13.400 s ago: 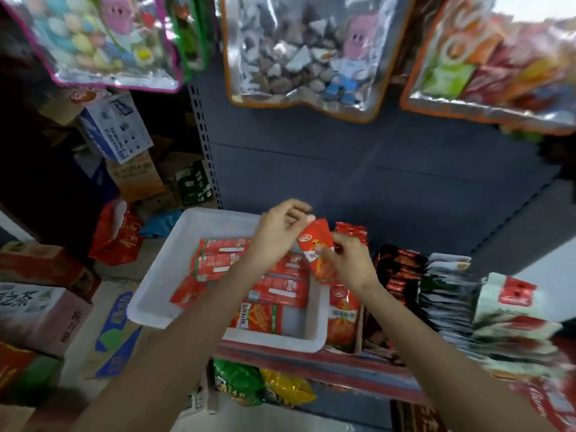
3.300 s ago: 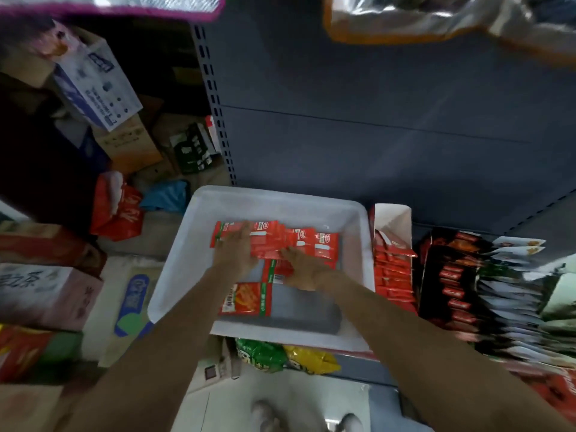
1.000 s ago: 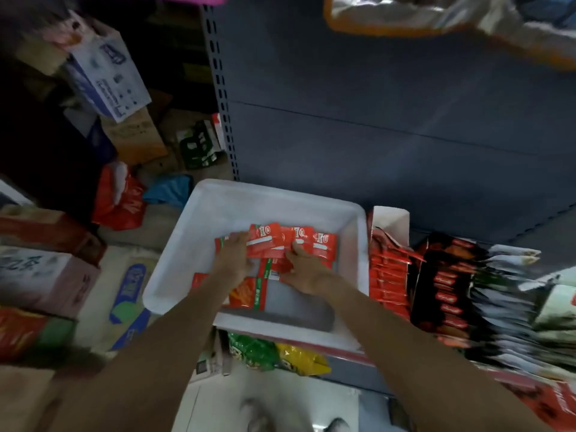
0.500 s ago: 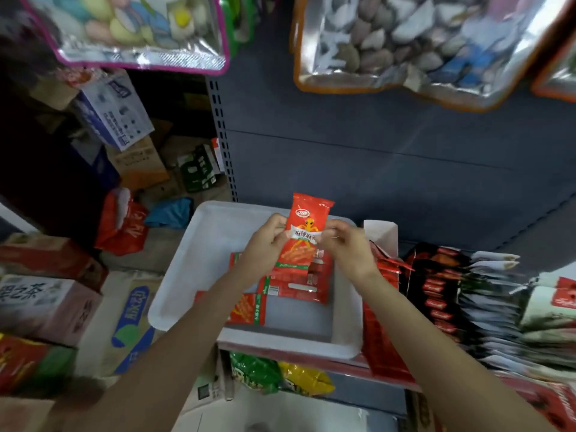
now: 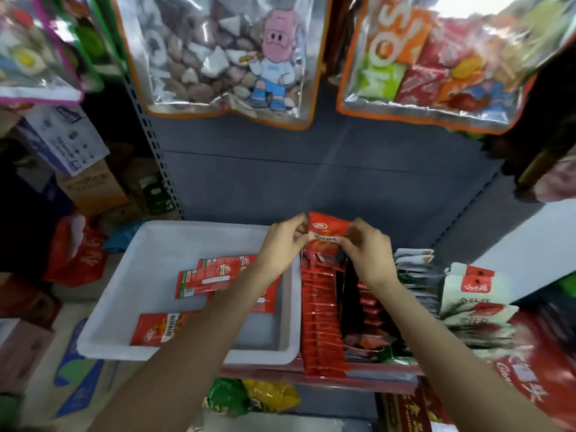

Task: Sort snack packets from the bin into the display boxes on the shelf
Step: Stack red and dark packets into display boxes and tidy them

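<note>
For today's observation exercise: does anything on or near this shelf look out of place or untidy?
Mildly. The loose red packets in the white bin lie at mixed angles, and green and yellow bags sit crumpled below the shelf. The display-box row looks orderly.

We see a grey metal shelf w/ a red front edge. On it, at left, stands a white plastic bin; its left part reaches over the shelf end. Just beside the bin, to the right, stands a display box of red packets, then a dark box w/ red packets, then rows of silver-white packets and white-green pouches at far right.
</note>
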The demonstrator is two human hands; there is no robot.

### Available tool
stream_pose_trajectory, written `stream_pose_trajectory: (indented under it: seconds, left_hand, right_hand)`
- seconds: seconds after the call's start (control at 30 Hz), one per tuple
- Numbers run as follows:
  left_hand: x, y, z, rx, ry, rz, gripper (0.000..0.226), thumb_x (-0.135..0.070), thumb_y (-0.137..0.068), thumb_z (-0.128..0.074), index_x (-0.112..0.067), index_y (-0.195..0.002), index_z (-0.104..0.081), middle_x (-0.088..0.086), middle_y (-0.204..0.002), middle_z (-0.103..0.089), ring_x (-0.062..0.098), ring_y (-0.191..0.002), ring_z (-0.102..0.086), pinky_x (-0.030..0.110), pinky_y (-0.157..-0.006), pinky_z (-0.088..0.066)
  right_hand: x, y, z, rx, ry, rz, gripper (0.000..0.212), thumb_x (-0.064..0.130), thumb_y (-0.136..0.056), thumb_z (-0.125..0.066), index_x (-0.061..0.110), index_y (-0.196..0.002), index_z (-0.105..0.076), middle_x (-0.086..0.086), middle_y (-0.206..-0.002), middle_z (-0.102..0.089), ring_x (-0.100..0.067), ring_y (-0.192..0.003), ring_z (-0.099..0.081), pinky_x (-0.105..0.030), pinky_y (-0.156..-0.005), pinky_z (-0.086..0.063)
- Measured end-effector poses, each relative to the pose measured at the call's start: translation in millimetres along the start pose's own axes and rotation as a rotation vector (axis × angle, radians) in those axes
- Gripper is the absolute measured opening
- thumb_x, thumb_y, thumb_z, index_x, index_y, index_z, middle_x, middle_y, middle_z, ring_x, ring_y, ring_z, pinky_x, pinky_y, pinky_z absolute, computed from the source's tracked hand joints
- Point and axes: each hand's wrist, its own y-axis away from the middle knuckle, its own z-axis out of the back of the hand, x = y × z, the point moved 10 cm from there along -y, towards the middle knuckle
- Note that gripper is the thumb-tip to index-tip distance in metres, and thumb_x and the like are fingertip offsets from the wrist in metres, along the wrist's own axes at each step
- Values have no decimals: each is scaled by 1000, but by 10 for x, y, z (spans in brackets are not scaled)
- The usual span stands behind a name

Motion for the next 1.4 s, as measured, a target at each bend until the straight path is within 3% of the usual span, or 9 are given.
stream_pose_trajectory:
  seconds: [0.1,0.33,0.53,0.67,0.83,0.97,1.13,1.27,1.4]
  left_hand:
    - [165,8,-204,87,-182,39,8,-6,-86,-63,-10,-93,-62,5,-87,-70,20,-82,-65,35,-77,-53]
    - [454,83,-326,199,-311,154,32,-3,-88,-57,-18,-115,-65,2,-117,-65,19,-106,-60,33,-93,-48]
    - [822,428,168,25,-313,223,26,-9,-87,-62,-12,-113,-64,5,-114,-64,21,-106,-59,29,-89,-45]
    - [1350,737,499,-3,-387,371,26,-9,-89,-60,-12,-114,-64,4,-120,-62,23,-107,-59,32,-95,-46]
    - [1909,986,687,120,-632,447,45,-11,-90,-56,-17,-134,-48,6,-132,-55,24,-119,-53,36,-99,-44]
    - [2085,938,688,205,-813,382,62,-1,-86,-57,-10,-142,-33,9,-145,-40,25,-133,-39,34,-107,-36]
    - [2121,856,651,283,-983,321,47,-10,-86,-58,-12,-131,-43,10,-122,-59,28,-111,-57,38,-90,-47]
    - [2011,870,806,211,-824,324,27,-16,-97,-45,-17,-122,-56,9,-102,-67,26,-93,-65,34,-79,-52]
    - [1689,904,1115,-69,-260,308,23,-13,-98,-46,-8,-112,-63,9,-99,-67,24,-89,-64,29,-78,-49]
  right_hand:
    - [-17,8,-129,112,71,34,19,11,-82,-67,13,-101,-64,-5,-100,-67,-22,-93,-63,-29,-78,-48]
    - [62,64,-473,326,532,160,24,23,-94,-48,21,-112,-64,-5,-108,-67,-27,-100,-60,-31,-83,-41]
    - [490,187,-595,271,384,305,33,31,-90,-54,19,-120,-60,0,-123,-60,-21,-118,-47,-28,-102,-32]
    - [754,353,-1132,426,300,360,35,27,-93,-53,16,-127,-55,-1,-130,-54,-21,-121,-46,-32,-101,-38]
    - [723,452,-1968,636,222,178,44,25,-91,-56,13,-132,-49,-10,-134,-51,-27,-123,-48,-33,-101,-40]
    - [474,563,-2497,834,243,-15,68,27,-93,-54,9,-149,-20,-10,-154,-24,-25,-140,-27,-28,-113,-21]
    - [332,589,-2687,890,264,-130,53,23,-97,-48,12,-145,-29,-10,-145,-40,-27,-130,-41,-32,-107,-31]
    - [359,474,-2618,776,63,-187,47,15,-91,-56,15,-136,-43,-10,-131,-55,-28,-115,-56,-35,-99,-45]
    - [567,243,-2269,539,-293,-224,46,11,-92,-56,12,-136,-42,6,-109,-57,-12,-107,-54,-17,-93,-39]
